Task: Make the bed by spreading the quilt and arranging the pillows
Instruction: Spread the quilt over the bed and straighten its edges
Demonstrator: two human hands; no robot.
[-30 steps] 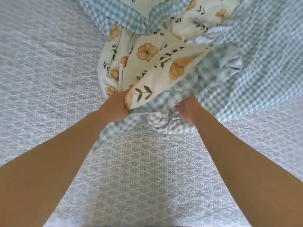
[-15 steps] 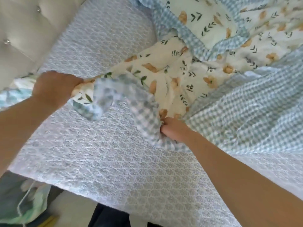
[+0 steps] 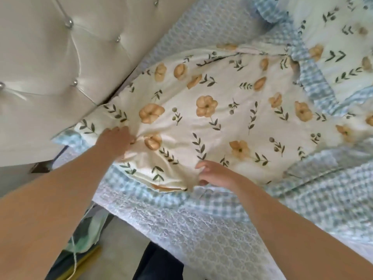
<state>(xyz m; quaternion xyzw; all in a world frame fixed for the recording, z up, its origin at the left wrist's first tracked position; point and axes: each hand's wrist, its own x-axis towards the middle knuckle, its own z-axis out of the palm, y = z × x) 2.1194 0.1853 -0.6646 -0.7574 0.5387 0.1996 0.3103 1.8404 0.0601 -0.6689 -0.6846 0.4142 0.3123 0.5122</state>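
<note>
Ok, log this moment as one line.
stage: spreading quilt | left hand: gripping corner near headboard | right hand: open on quilt | pillows: none visible

The quilt (image 3: 222, 118) runs out of view past the top and right edges, so its full spread cannot be told. Its checked border is folded over itself near the top right, hiding the cloth beneath. The left hand (image 3: 115, 141) presses into bunched cloth near the headboard (image 3: 50, 67), its fingertips buried in the folds; whether it grips or only pushes cannot be told. The right hand (image 3: 217, 174) curls at the quilt's near edge, its palm hidden. The headboard is cut off at the left and top edges. Below the mattress (image 3: 191, 235) edge, a greenish bundle (image 3: 88, 233) and a dark shape (image 3: 159, 261) lie blurred, unidentifiable.
</note>
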